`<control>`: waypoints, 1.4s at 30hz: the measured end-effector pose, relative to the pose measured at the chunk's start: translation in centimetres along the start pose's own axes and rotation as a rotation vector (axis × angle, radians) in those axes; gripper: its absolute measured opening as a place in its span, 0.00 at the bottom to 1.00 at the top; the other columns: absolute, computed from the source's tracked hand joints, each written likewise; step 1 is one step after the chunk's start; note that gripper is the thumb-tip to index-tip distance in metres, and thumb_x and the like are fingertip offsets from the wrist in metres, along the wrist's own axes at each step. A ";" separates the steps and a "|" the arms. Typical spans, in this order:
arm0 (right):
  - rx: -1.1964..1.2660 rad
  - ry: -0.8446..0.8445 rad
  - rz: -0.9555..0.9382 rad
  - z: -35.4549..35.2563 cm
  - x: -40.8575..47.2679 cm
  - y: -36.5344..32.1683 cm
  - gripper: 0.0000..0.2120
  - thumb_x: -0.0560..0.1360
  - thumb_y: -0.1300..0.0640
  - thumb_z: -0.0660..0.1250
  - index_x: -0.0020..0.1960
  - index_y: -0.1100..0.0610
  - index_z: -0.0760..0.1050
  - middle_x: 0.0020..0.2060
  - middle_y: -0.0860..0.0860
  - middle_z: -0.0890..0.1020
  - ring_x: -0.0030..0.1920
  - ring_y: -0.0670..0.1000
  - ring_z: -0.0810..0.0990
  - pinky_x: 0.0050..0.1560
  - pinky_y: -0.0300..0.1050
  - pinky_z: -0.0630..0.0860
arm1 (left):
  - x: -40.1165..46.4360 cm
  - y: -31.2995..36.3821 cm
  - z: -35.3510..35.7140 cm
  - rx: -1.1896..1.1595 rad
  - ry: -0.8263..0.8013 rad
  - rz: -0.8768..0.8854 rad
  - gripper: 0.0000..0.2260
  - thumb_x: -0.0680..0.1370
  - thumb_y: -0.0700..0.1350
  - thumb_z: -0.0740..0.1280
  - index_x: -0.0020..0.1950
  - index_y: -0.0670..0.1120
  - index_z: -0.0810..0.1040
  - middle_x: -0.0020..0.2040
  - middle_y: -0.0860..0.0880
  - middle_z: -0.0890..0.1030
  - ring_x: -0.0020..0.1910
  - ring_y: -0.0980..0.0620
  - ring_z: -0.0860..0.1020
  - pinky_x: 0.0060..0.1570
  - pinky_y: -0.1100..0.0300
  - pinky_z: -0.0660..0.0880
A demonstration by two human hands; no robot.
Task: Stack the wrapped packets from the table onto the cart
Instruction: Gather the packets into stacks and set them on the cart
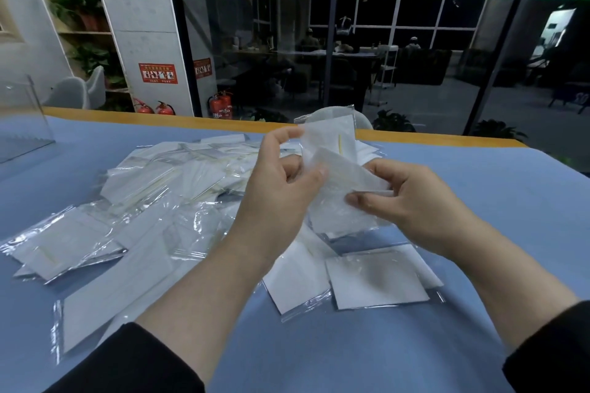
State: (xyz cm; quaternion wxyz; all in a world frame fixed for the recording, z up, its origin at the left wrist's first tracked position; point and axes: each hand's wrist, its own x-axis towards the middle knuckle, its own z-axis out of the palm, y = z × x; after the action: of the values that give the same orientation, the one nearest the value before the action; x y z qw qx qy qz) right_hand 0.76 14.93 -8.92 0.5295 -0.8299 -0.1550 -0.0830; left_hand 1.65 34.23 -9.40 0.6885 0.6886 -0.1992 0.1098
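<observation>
I see both hands up over the table (479,188), w/ a few see-through packets held between them. My left hand (277,191) has its fingers curled, thumb and first finger pinching the top left edge of the held packets (335,153). My right hand (412,201) grips the lower right side of the same bunch, thumb on top, fingers tucked under. So both hands are closed on the packets, not loose. The bunch is tilted, and one packet sticks up past the fingers w/ a thin yellow stick (340,143) inside. I can't tell how many packets are in the bunch.

Under and to the left of my hands is the big pile of packets (153,188), all messy and overlapping on the blue cover. Just below my right hand lie two flat packets (376,277), side by side and touching. Far left of my hands stands a clear plastic box (22,118). Black sleeves (134,360) cover both arms near the bottom.
</observation>
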 end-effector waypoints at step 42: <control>-0.389 0.006 0.050 0.9 0.1 1.3 0.08 0.76 0.54 0.72 0.46 0.41 0.78 0.36 0.40 0.80 0.35 0.41 0.75 0.36 0.31 0.71 | 0.0 -0.8 0.5 0.248 0.111 -0.259 0.08 0.82 0.55 0.65 0.57 0.55 0.79 0.51 0.54 0.83 0.48 0.57 0.79 0.43 0.59 0.71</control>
State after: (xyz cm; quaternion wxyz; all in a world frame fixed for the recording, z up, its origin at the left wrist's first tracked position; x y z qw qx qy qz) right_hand 1.24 15.21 -10.40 0.3617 -0.9198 -0.1140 -0.1006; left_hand 1.94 33.72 -10.16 0.6166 0.7810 -0.0556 0.0819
